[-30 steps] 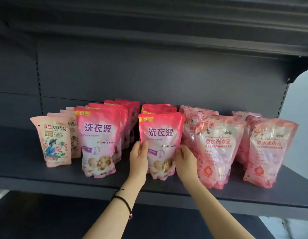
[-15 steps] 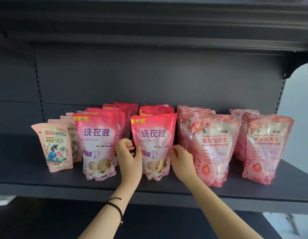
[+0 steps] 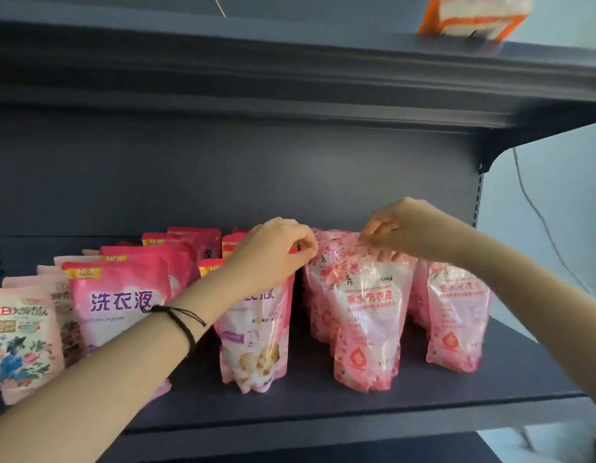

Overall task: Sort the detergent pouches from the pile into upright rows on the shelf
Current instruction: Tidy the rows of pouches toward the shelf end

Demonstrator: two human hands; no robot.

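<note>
Detergent pouches stand upright in rows on the dark shelf (image 3: 323, 406). From the left: a peach floral pouch row (image 3: 22, 342), two rows of pink pouches with purple lettering (image 3: 119, 305) (image 3: 256, 342), and two rows of clear pink rose-print pouches (image 3: 370, 315) (image 3: 457, 315). My left hand (image 3: 276, 252) pinches the top left corner of a rose-print pouch in the middle row. My right hand (image 3: 400, 228) pinches the top right corner of that row's pouches. Which pouch behind the front one each hand holds is hard to tell.
The shelf's back panel (image 3: 223, 175) rises behind the rows. An upper shelf (image 3: 290, 71) overhangs, with an orange and white packet (image 3: 473, 15) on it. A grey wall with a cable (image 3: 540, 222) lies to the right. Bare shelf shows in front of the pouches.
Both hands left the pink purple-lettered pouch and rose to the right, onto the tops of the rose-print pouch row. The camera moved closer and tilted upward.
</note>
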